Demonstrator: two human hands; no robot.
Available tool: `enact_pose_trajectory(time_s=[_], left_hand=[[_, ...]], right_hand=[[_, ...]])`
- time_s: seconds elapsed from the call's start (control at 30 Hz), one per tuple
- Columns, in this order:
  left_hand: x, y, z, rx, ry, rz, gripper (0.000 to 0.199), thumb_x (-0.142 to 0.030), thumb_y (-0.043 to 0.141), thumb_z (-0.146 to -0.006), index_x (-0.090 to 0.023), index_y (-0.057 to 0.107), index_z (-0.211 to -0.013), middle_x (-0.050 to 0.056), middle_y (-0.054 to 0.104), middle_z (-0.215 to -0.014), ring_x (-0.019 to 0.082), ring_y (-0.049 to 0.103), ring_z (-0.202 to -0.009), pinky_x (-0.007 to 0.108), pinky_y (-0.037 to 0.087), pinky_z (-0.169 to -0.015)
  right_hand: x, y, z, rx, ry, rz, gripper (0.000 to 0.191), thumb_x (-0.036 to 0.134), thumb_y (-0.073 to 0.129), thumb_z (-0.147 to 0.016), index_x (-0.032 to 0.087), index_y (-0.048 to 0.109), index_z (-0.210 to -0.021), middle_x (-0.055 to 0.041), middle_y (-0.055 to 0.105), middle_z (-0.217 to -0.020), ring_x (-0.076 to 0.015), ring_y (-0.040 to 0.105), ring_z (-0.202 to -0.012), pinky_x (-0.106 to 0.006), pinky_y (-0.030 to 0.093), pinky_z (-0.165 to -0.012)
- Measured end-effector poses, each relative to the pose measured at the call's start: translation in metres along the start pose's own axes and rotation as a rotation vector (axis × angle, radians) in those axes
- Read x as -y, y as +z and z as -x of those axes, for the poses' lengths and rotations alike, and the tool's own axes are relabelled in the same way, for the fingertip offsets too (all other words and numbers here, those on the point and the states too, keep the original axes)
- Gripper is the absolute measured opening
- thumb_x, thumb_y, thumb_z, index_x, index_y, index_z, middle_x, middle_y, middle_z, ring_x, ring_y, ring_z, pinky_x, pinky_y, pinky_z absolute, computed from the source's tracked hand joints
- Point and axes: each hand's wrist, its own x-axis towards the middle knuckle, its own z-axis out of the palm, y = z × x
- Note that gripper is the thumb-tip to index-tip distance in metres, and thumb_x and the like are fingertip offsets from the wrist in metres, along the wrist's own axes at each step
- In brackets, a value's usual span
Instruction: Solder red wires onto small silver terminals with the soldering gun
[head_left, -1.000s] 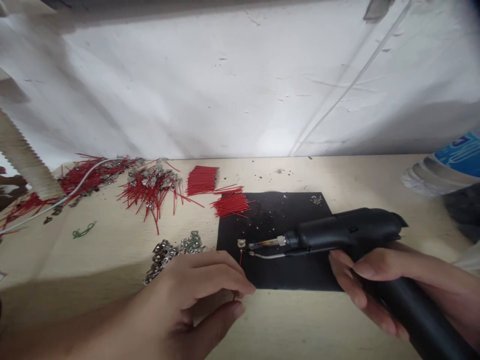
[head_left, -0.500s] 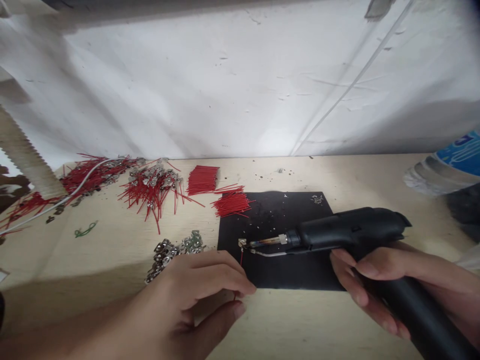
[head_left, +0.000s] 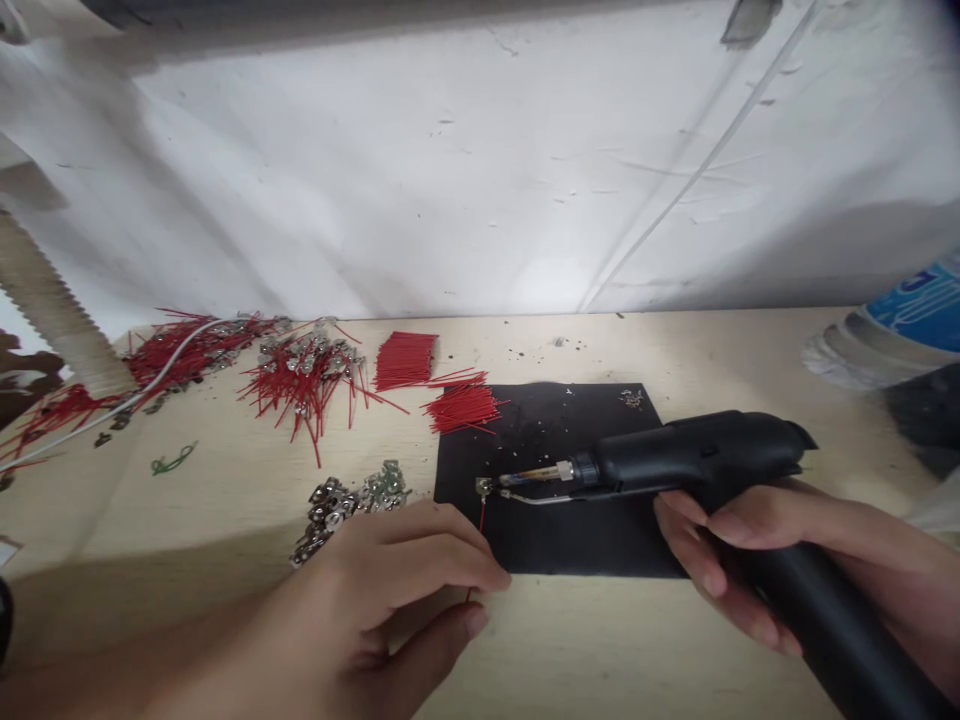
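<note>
My right hand point(head_left: 757, 560) is wrapped round the grip of a black soldering gun point(head_left: 697, 455), whose tip and thin solder feed tube point(head_left: 540, 500) point left. The tip meets or nearly meets a small metal terminal point(head_left: 484, 486) lying on a black mat point(head_left: 570, 545). From the terminal a short red wire point(head_left: 482, 515) runs down to my left hand point(head_left: 420, 570), which pinches its lower end between the fingers. The wire's middle is hidden behind the fingers. Loose metal terminals point(head_left: 330, 510) lie in a heap just beyond my left hand.
Bundles of red wires point(head_left: 405, 360) lie behind the mat, one partly on it point(head_left: 461, 408). Red wires with terminals point(head_left: 300, 370) are piled at the left, crossed by a white cable point(head_left: 176, 350). A green wire point(head_left: 172, 458) lies nearer. A plastic bottle point(head_left: 892, 330) stands at right.
The soldering gun has shifted very slightly left, its tip and feed tube now closer to the terminal. My left hand has stayed almost still on the red wire.
</note>
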Motion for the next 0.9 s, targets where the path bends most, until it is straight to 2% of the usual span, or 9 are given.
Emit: enact_pose_trajectory(time_s=[0.13, 0.27, 0.37, 0.4, 0.47, 0.53, 0.63, 0.73, 0.9], left_hand=[[0.0, 0.006, 0.007, 0.0, 0.094, -0.063, 0.042, 0.003, 0.071, -0.112, -0.027, 0.084, -0.139, 0.003, 0.093, -0.121, 0.011, 0.09, -0.105, 0.012, 0.075, -0.096], [-0.001, 0.002, 0.007, -0.097, 0.137, -0.162, 0.042, 0.001, 0.069, -0.114, -0.027, 0.084, -0.14, 0.003, 0.094, -0.126, 0.011, 0.092, -0.111, 0.013, 0.075, -0.1], [0.005, -0.026, 0.0, -0.236, 0.001, -0.395, 0.027, -0.012, 0.073, -0.122, -0.033, 0.087, -0.132, -0.002, 0.096, -0.128, 0.01, 0.093, -0.11, 0.015, 0.075, -0.101], [0.009, -0.039, -0.005, -0.26, -0.065, -0.486, 0.018, -0.022, 0.076, -0.123, -0.034, 0.089, -0.127, -0.004, 0.097, -0.124, 0.013, 0.093, -0.108, 0.021, 0.076, -0.103], [0.017, -0.065, -0.013, -0.336, -0.229, -0.61, 0.021, -0.041, 0.074, -0.122, -0.032, 0.093, -0.124, 0.002, 0.098, -0.133, 0.023, 0.094, -0.121, 0.034, 0.076, -0.11], [0.021, -0.085, -0.021, -0.328, -0.365, -0.644, 0.034, -0.053, 0.078, -0.114, -0.029, 0.097, -0.128, 0.007, 0.095, -0.152, 0.027, 0.093, -0.117, 0.036, 0.072, -0.091], [0.017, -0.096, -0.026, -0.269, -0.461, -0.661, 0.039, -0.062, 0.077, -0.11, -0.032, 0.099, -0.12, 0.005, 0.096, -0.114, 0.022, 0.082, -0.083, 0.031, 0.056, -0.068], [0.005, -0.091, -0.023, -0.119, -0.584, -0.619, 0.043, -0.069, 0.076, -0.107, -0.031, 0.097, -0.11, 0.001, 0.091, -0.097, 0.019, 0.075, -0.072, 0.027, 0.051, -0.064], [0.002, -0.08, -0.018, 0.015, -0.648, -0.545, 0.035, -0.053, 0.071, -0.108, -0.028, 0.095, -0.099, 0.0, 0.091, -0.092, 0.018, 0.079, -0.075, 0.024, 0.051, -0.065]], right_hand=[[-0.004, -0.007, -0.005, 0.095, -0.007, 0.014, 0.042, 0.057, 0.116, -0.076, 0.024, 0.091, -0.083, -0.0024, 0.08, -0.082, -0.0167, 0.067, -0.063, -0.025, 0.054, -0.058], [-0.004, 0.003, -0.003, -0.064, -0.029, -0.02, 0.044, 0.052, 0.113, -0.07, 0.022, 0.083, -0.077, -0.0011, 0.071, -0.077, -0.0142, 0.059, -0.059, -0.025, 0.045, -0.054], [-0.002, 0.009, -0.001, -0.075, -0.027, 0.0, 0.044, 0.053, 0.111, -0.07, 0.021, 0.081, -0.076, -0.0015, 0.069, -0.077, -0.0127, 0.057, -0.057, -0.025, 0.044, -0.054], [-0.002, 0.009, -0.001, -0.071, -0.027, 0.009, 0.044, 0.054, 0.11, -0.069, 0.021, 0.081, -0.075, -0.0017, 0.069, -0.077, -0.0127, 0.057, -0.056, -0.025, 0.044, -0.054], [-0.003, 0.008, -0.002, -0.071, -0.025, 0.015, 0.046, 0.054, 0.111, -0.069, 0.021, 0.081, -0.074, -0.0018, 0.069, -0.077, -0.0131, 0.057, -0.057, -0.025, 0.044, -0.054], [-0.003, 0.007, -0.003, -0.071, -0.036, 0.009, 0.046, 0.055, 0.112, -0.069, 0.022, 0.081, -0.075, -0.0018, 0.069, -0.077, -0.0137, 0.057, -0.058, -0.025, 0.044, -0.054], [-0.004, 0.007, -0.002, -0.061, -0.04, 0.012, 0.045, 0.055, 0.111, -0.07, 0.021, 0.081, -0.074, -0.0026, 0.069, -0.077, -0.0132, 0.058, -0.057, -0.025, 0.043, -0.054], [-0.004, 0.007, -0.002, -0.074, -0.037, 0.023, 0.046, 0.055, 0.111, -0.069, 0.02, 0.082, -0.075, -0.0027, 0.07, -0.077, -0.0126, 0.058, -0.057, -0.024, 0.042, -0.054], [-0.004, 0.007, -0.002, -0.076, -0.031, 0.006, 0.045, 0.054, 0.113, -0.069, 0.021, 0.083, -0.076, -0.0026, 0.071, -0.077, -0.0132, 0.059, -0.056, -0.024, 0.042, -0.053]])
